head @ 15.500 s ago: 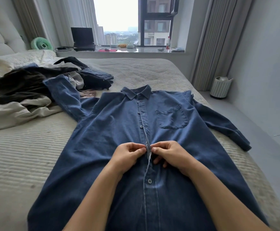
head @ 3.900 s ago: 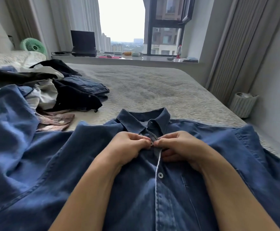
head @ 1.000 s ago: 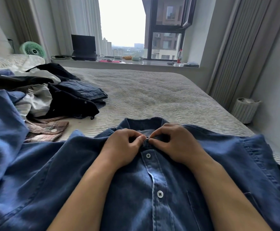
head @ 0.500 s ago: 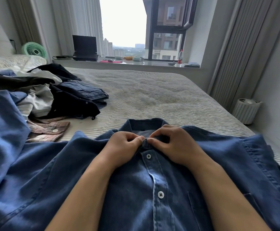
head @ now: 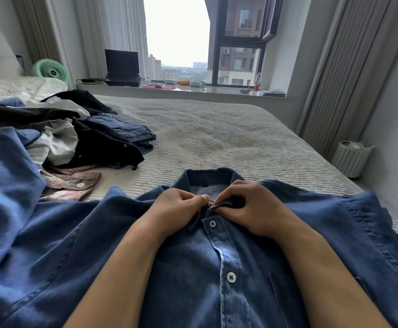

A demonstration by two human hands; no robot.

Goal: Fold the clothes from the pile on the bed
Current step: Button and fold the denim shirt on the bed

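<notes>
Shirt: blue denim shirt [head: 252,268] lies front-up on the bed [head: 228,138], nearest the camera, collar pointing away; two placket buttons below the collar are fastened.
Left hand: left hand [head: 176,207], fingers curled, pinches the left side of the collar band at the top button [head: 210,204].
Right hand: right hand [head: 247,207], fingers curled, pinches the right side of the collar band, fingertips meeting the left hand's at the button.
Sleeve: one shirt sleeve is bunched up at the left edge, lapping onto the pile.
Pile: unfolded clothes [head: 79,138] heaped on the bed's left side, dark, white and plaid pieces mixed, just beside the shirt.
Floor: white ribbed bin [head: 351,158] to the right of the bed.
Window ledge: laptop [head: 122,67], green fan [head: 50,71] and bottle [head: 258,80] beyond the bed.
</notes>
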